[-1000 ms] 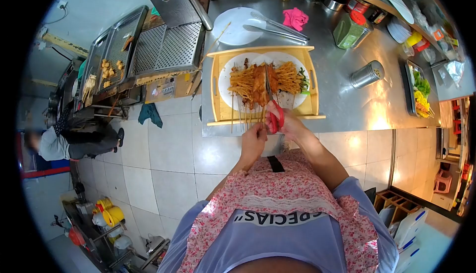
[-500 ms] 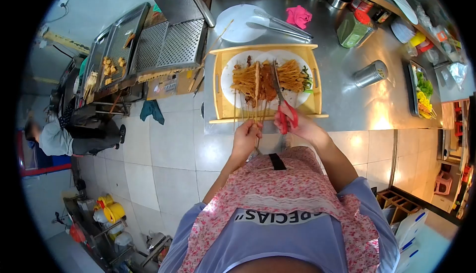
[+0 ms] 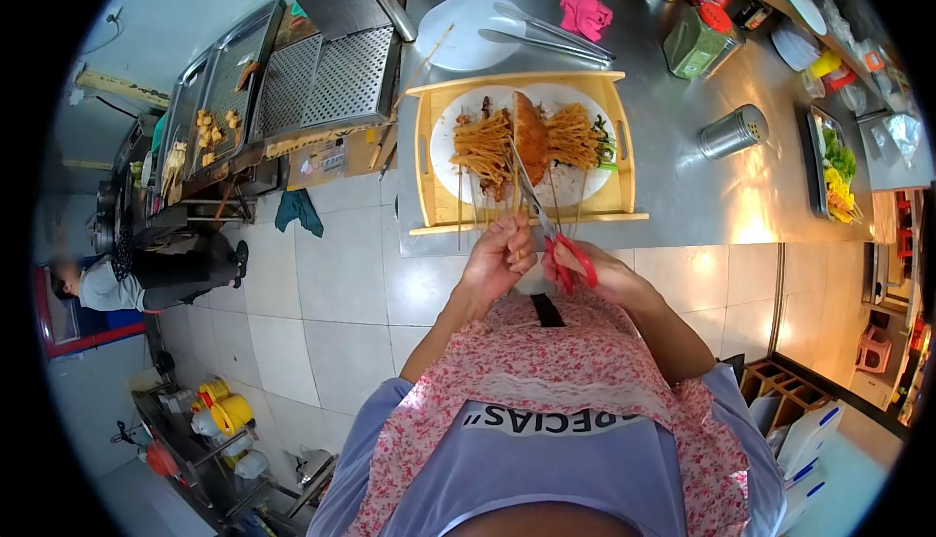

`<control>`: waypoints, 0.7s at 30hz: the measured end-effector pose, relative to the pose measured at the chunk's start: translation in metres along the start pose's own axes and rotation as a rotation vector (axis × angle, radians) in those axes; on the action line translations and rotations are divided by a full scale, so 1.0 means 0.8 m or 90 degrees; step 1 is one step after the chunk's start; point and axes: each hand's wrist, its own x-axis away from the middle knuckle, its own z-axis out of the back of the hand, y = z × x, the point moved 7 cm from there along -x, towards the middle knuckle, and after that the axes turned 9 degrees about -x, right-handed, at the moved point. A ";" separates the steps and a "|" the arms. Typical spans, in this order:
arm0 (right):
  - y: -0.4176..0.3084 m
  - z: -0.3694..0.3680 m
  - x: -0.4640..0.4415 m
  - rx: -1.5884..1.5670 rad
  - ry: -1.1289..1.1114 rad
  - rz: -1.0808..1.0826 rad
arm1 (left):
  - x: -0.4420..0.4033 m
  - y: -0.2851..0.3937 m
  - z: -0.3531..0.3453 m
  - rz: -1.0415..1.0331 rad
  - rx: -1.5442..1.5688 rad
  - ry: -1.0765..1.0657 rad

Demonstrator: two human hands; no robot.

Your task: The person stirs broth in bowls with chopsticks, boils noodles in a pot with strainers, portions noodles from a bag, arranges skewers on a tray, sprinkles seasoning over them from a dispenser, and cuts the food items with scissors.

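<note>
My left hand is closed around the lower ends of thin wooden skewers at the tray's front edge. My right hand grips red-handled scissors, whose blades point up and left along a half-round brown piece of food. I cannot tell whether the blades touch it. That piece stands on edge between two bunches of what look like skewered enoki mushrooms, the left bunch and the right bunch. All rest on a white plate in a wooden tray.
Behind the tray lie a white round board, metal tongs and a pink cloth. A green jar, a metal shaker and a black vegetable tray stand rightward. Another person is at far left.
The brown piece has turned and now shows a half-round face. My scissors have moved from its right side to its lower left, and their blades tilt left. My left hand has shifted slightly right.
</note>
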 end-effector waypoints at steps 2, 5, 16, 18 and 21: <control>-0.005 -0.004 -0.003 -0.077 0.044 0.000 | 0.000 -0.005 0.001 0.007 -0.022 0.015; -0.004 -0.001 -0.004 -0.125 0.103 -0.037 | 0.000 -0.009 0.017 -0.004 -0.028 0.071; 0.014 -0.009 -0.016 -0.172 0.073 -0.053 | 0.004 -0.009 0.037 0.001 -0.066 0.117; 0.013 -0.012 -0.014 -0.147 0.075 -0.066 | 0.004 -0.010 0.036 0.007 -0.082 0.118; -0.001 -0.016 -0.001 -0.134 0.106 -0.077 | 0.008 -0.006 0.038 0.032 -0.142 0.146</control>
